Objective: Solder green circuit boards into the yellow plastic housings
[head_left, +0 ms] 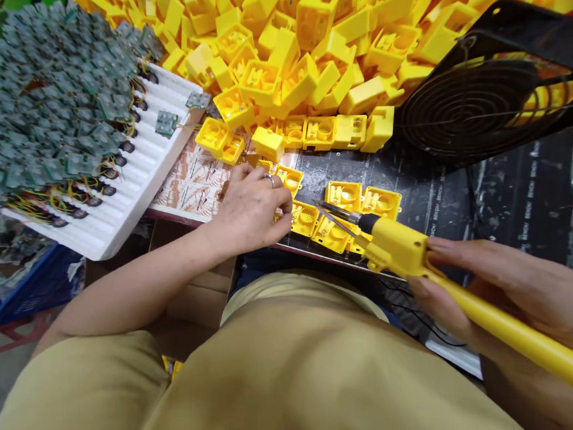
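Note:
My right hand is wrapped around a yellow soldering gun with a dark collar and a thin metal tip. Beside that tip runs a slim feed tube. The tip points left, over several small open yellow plastic cases near the table's front edge. My left hand lies over the left end of these cases, its fingers bent down and closed at a yellow plastic case. A ring is on one finger. The fingertips are partly hidden. Two more open cases sit just behind the soldering tip.
A large heap of yellow cases fills the back. At left, a white foam tray carries many circuit boards with wires and round dark parts. A black fan stands at right. A blue crate is below the tray.

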Motion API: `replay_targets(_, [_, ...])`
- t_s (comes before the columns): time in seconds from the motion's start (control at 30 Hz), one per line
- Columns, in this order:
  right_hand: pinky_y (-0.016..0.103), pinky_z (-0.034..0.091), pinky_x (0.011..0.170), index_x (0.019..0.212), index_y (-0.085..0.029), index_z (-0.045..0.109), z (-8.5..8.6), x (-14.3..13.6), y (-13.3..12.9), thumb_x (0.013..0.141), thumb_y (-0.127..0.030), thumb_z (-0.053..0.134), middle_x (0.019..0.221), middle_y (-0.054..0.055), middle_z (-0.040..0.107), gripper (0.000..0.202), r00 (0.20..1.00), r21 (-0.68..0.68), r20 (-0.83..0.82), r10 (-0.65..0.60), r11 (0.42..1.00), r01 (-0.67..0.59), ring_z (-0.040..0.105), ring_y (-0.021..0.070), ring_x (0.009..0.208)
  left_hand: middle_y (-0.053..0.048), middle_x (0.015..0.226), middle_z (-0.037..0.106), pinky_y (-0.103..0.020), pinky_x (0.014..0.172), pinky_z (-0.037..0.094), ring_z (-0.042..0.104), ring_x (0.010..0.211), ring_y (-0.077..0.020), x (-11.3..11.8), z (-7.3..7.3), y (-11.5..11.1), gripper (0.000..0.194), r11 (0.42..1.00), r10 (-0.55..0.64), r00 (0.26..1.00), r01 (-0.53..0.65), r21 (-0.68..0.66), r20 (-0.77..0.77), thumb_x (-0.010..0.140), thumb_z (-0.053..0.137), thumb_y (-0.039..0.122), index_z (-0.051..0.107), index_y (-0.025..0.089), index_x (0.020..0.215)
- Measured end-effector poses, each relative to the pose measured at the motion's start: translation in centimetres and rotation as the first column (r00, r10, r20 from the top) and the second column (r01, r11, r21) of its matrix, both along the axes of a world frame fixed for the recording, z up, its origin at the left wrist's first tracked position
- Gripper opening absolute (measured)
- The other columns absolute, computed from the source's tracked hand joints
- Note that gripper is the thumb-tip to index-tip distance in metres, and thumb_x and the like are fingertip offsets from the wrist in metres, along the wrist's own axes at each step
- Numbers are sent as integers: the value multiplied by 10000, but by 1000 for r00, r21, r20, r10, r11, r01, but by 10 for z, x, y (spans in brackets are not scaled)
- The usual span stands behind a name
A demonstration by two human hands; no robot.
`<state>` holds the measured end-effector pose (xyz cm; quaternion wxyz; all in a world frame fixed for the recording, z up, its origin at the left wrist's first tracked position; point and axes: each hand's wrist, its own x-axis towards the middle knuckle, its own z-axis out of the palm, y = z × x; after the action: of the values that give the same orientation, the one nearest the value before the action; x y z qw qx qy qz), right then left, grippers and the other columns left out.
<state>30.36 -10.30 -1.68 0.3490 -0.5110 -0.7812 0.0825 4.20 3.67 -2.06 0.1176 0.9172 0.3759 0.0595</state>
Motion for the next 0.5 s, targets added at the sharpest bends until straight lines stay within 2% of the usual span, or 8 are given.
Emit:
replay_targets(0.1, [224, 606, 648, 1197, -218, 609, 3, -9, 7, 941, -215, 642, 808, 19, 707, 258, 996, 69, -55, 68, 996, -64, 690, 154, 686, -63, 727, 692, -459, 829, 340, 577, 863, -262, 7, -1, 3, 147, 1000, -10, 999, 10, 9, -46, 754, 542, 249, 639, 183, 664])
replay_targets(0.2, [183, 588, 600, 949, -199, 635, 5, -18, 14, 948, -213, 636, 729, 11, 675, 14, 995, 87, -54, 82, 993, -77, 673, 129, 639, -67, 726, 689, -455, 818, 345, 582, 853, -261, 11, 0, 5, 140, 1000, -3, 996, 2, -4, -94, 735, 540, 255, 624, 182, 650])
replay_targets(0.3, [170, 594, 632, 821, -193, 622, 4, -22, 18, 956, -245, 638, 709, 14, 663, 145, 996, 78, -23, 87, 993, -85, 663, 115, 620, -66, 724, 691, -459, 830, 352, 588, 844, -258, 13, 2, 7, 150, 1000, 0, 992, -2, -15, -127, 728, 541, 272, 621, 181, 639])
replay_targets(0.4, [158, 591, 709, 818, -162, 620, 3, -23, 23, 939, -220, 666, 731, 22, 670, 142, 992, 106, 27, 126, 986, -128, 665, 97, 649, -68, 728, 697, -466, 859, 363, 598, 858, -261, 16, 7, 8, 168, 1000, -17, 985, 15, -17, -173, 741, 533, 271, 632, 175, 644])
replay_targets(0.5, [142, 568, 688, 806, -154, 601, 6, -25, 27, 907, -177, 702, 727, 8, 667, 144, 984, 160, 59, 166, 972, -173, 653, 79, 647, -77, 742, 703, -473, 882, 377, 615, 891, -274, 20, 12, 10, 185, 998, -52, 964, 44, -37, -260, 758, 528, 259, 657, 164, 667])
